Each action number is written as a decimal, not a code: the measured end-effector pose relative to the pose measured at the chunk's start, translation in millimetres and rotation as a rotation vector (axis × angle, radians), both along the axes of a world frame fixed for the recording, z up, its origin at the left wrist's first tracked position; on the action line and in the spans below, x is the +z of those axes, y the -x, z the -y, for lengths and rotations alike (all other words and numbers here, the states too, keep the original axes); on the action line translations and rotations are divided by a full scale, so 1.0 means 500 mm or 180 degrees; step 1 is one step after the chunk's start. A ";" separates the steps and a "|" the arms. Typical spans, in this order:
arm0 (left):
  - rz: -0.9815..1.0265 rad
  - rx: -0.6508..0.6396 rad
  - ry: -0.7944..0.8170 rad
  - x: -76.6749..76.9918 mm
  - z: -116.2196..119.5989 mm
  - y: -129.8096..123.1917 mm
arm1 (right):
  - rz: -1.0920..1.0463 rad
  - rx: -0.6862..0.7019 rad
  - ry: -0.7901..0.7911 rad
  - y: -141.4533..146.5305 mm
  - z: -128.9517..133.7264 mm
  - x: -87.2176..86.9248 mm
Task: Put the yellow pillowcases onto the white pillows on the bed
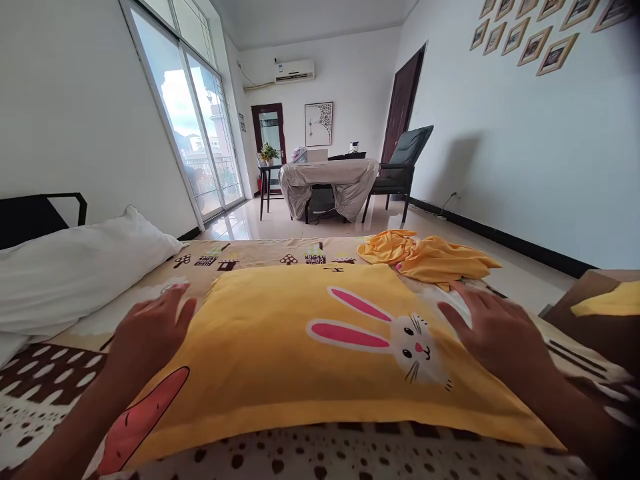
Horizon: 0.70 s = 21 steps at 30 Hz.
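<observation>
– Bedsheet [285, 457], dotted, one: nearest entry, showing in front of the yellow pillow [260, 333] and beneath it. Next?

– Yellow pillow, one: lying flat on the bedsheet, long side toward the wearer. Rabbit print [417, 350] on its right half, carrot print [150, 420] at its near left corner

– Hands?

– Left hand [153, 323]: at the pillow's left end, fingers extended, grasping nothing. Right hand [500, 327]: at the pillow's right end, fingers spread and loose, likewise grasping nothing. Whether either palm touches the fabric, cannot tell

– Surroundings, placed from the pillow?

– Orange cloth [435, 260], bunched: just beyond its far right corner. White pillow [85, 267]: to its left. Covered table [327, 172] and dark chair [403, 160]: well beyond its far side

– Handling notes?

– Judgement only: soft goods, apt to crease or slide. Both hands should work evenly from the two ends, palms flat, pressure light and matched, so that neither end skews. Wrinkles are best drawn outward from the rabbit print toward the hem. Fingertips should avoid hooking the loose border, and the right hand should clear the orange cloth lest it drag along
</observation>
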<state>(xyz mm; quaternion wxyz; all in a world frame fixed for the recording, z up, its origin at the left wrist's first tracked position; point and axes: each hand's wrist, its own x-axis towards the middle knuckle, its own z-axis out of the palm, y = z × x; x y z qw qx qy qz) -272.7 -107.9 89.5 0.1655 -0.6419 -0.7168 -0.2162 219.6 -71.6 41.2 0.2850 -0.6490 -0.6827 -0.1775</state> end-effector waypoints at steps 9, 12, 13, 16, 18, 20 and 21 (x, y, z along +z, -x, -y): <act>-0.0144 -0.0780 0.1011 0.058 -0.326 -0.348 | 0.0524 0.0880 0.1028 0.401 -0.253 0.099; 0.0002 -0.0594 0.1174 -0.091 -0.355 -0.373 | 0.0453 0.0761 0.1351 0.427 -0.279 -0.034; 0.0040 -0.0585 0.1170 -0.135 -0.360 -0.376 | 0.0427 0.0753 0.1401 0.427 -0.286 -0.072; 0.0158 -0.0566 0.1171 -0.208 -0.385 -0.359 | 0.0337 0.0769 0.1463 0.401 -0.324 -0.132; 0.0243 -0.0516 0.1278 -0.214 -0.416 -0.315 | 0.0260 0.0734 0.1535 0.353 -0.364 -0.137; 0.0352 -0.0372 0.1433 -0.208 -0.445 -0.240 | 0.0174 0.0633 0.1662 0.281 -0.404 -0.141; 0.0420 -0.0255 0.1501 -0.207 -0.455 -0.194 | 0.0136 0.0587 0.1726 0.240 -0.420 -0.147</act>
